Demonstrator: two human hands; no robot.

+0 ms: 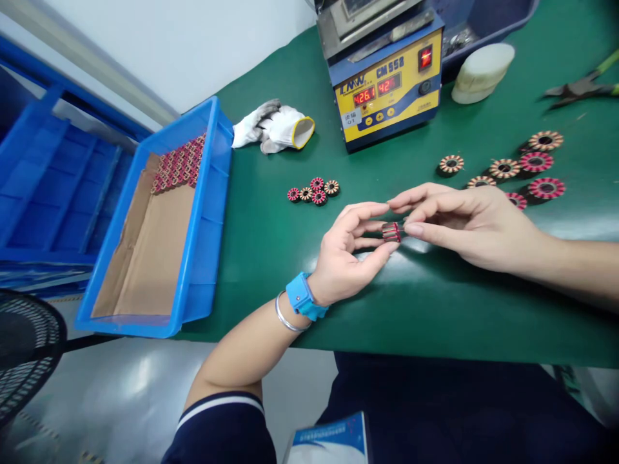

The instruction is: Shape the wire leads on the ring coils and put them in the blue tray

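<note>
Green-topped bench (271,270) fills most of what I see, its near edge crossing the lower part of the frame. On the left, a blue crate (206,225) stands with its lower corner reaching that edge; coils in rows take up its upper end, brown cardboard the rest. At top centre, the machine (387,96) has a yellow front marked "CM 558", with red digits showing 426.1 and a second readout beginning 42. Part of a dark bluish bin (512,29) shows behind it. Both hands meet near mid-frame: the left hand (351,251) and the right hand (464,222), with green surface between them and the near edge. White gloves (285,129) lie upper left of centre, cutters (580,87) upper right, white oval pads (483,71) just beside the bin. Larger cores (534,161) sit beyond the right hand, smaller cores (318,198) left of centre. Smallest is the wound core (391,232), gripped by the left hand's thumb and fingers; the right fingertips are at its end, though whether they pinch anything I can't tell.
</note>
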